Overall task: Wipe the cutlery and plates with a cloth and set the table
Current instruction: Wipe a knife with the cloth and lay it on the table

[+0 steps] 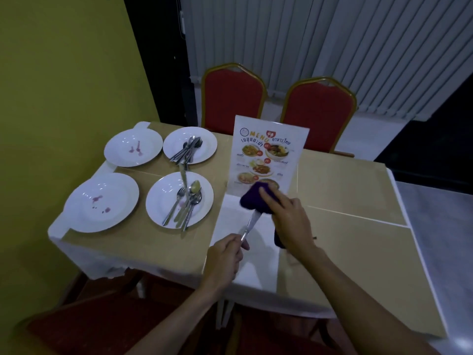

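Head view. Left hand (225,257): fingers pinch handle of cutlery piece (252,221) above worktop (345,180). Right hand (286,216): fingers curled round purple cloth (249,203), wrapping its far end. Outstanding, far left: stained plates (133,148) (101,202); other plates (202,142) (163,198) holding cutlery heaps (186,149) (188,203). No places set. Judged early stage.

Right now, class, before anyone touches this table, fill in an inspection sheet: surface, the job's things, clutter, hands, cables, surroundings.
Surface: table with a white cover and tan panels.
Job's things: far stained plate and near stained plate carry red marks; far cutlery plate and near cutlery plate hold piles of cutlery; purple cloth covers one end of a utensil.
Clutter: menu stand, upright mid-table.
Hands: left hand grips the utensil's handle; right hand holds the purple cloth.
Cables: nothing seen.
Surroundings: two red chairs beyond the table, yellow wall left, vertical blinds behind.
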`<state>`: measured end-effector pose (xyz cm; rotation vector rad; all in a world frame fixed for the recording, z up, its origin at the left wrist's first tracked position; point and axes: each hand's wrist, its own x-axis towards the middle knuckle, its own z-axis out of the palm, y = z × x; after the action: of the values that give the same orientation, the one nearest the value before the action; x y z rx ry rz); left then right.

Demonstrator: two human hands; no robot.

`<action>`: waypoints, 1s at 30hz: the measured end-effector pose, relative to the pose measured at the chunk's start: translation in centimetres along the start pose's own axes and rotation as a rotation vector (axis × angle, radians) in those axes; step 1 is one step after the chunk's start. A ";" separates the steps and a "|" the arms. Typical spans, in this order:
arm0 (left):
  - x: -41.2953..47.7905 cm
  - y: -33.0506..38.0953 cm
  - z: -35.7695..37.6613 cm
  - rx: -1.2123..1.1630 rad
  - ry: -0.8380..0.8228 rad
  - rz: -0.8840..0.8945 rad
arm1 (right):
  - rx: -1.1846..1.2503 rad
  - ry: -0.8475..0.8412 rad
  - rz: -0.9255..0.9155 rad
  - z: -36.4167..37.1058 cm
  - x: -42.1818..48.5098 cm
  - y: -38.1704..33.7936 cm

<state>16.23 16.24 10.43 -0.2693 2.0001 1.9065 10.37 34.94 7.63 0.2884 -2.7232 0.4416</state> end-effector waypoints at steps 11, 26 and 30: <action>-0.6 1.9 -1.0 0.422 -0.029 0.237 | 0.006 0.011 -0.260 -3.8 -3.1 -3.4; -1.5 1.6 -6.6 0.259 -0.057 0.274 | 0.553 -0.010 0.618 -6.3 3.7 -6.7; -0.6 3.0 -7.6 0.139 -0.080 0.167 | 1.391 -0.268 0.958 -8.1 2.6 -10.1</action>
<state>14.66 8.82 13.55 0.0111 2.1478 1.8306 13.17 27.91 18.49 -0.7183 -2.0559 2.5962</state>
